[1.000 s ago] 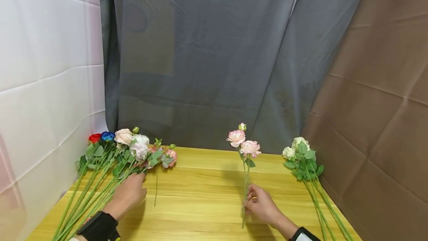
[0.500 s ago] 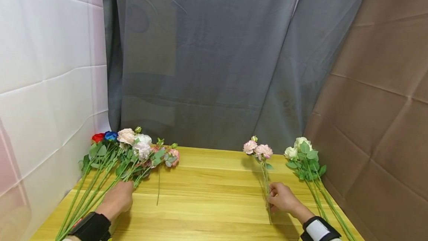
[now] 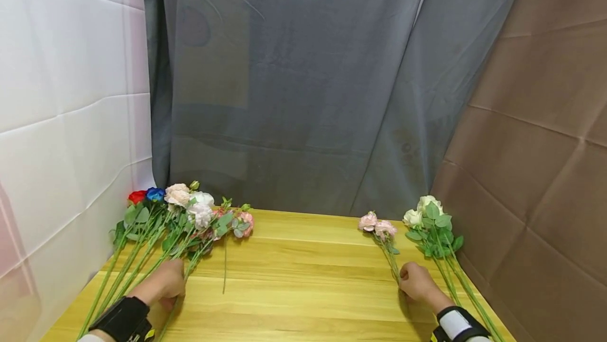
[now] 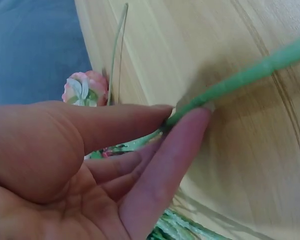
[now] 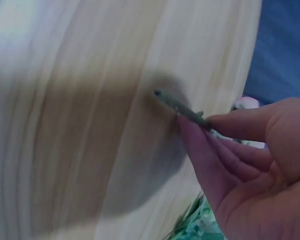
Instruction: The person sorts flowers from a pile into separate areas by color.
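Note:
Between thumb and index finger, my left hand [image 3: 163,281] pinches a green flower stem [image 4: 250,75] at the right side of the left pile. Its bloom is lost among the white peonies [image 3: 201,211] and pink flowers [image 3: 245,224] of that pile. On the right, a pink flower spray [image 3: 382,228] with two blooms lies low over the table, its heads toward the far edge. My right hand [image 3: 419,283] pinches the lower stem of this spray; the cut stem end [image 5: 165,98] pokes out past the fingertips in the right wrist view.
Beside the right hand lie white roses [image 3: 423,213] with long stems. A red rose [image 3: 137,197], a blue rose [image 3: 155,194] and a cream peony [image 3: 177,195] top the left pile. Grey [image 3: 294,94], white and brown cloths wall in the wooden table [image 3: 284,279].
My right hand has carried the pink spray rightward and lowered it from upright toward the table. The left hand has drawn back from the blooms down to a stem, which it now pinches.

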Available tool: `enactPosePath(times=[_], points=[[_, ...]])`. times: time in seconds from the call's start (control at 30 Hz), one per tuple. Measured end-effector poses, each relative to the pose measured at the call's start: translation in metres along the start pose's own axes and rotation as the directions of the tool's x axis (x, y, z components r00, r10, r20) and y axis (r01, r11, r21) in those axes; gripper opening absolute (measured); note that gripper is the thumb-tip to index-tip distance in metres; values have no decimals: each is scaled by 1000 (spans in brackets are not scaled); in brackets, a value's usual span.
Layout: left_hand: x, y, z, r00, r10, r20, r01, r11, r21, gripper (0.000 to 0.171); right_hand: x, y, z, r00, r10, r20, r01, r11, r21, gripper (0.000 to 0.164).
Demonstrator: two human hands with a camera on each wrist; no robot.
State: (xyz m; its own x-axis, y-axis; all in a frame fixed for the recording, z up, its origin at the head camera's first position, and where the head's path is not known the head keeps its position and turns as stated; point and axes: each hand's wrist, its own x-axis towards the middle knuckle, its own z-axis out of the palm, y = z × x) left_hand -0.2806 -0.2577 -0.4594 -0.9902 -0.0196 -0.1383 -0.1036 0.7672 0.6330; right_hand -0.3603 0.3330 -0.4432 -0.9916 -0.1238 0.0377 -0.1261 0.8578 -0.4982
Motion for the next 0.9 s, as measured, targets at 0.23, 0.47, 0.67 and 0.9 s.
enactPosePath(times=[0.23, 0.47, 0.67, 0.9], points=[[-1, 0, -2, 1000, -18, 20, 20, 995, -98, 29, 5, 7, -3, 999, -14, -44, 8, 990, -143, 14], [-5, 5, -4, 996, -34, 80, 49, 979, -197, 29, 6, 8, -7, 993, 120, 8, -115, 965, -235, 18], [-10, 10, -2, 999, 20, 33, -11, 965, -261, 25, 2, 4, -14, 984, 179, 4, -172, 952, -252, 29], [-8, 22, -3, 994, 110, 20, -91, 898, -430, 18, 0, -1, -20, 984, 179, -23, -180, 957, -228, 36]])
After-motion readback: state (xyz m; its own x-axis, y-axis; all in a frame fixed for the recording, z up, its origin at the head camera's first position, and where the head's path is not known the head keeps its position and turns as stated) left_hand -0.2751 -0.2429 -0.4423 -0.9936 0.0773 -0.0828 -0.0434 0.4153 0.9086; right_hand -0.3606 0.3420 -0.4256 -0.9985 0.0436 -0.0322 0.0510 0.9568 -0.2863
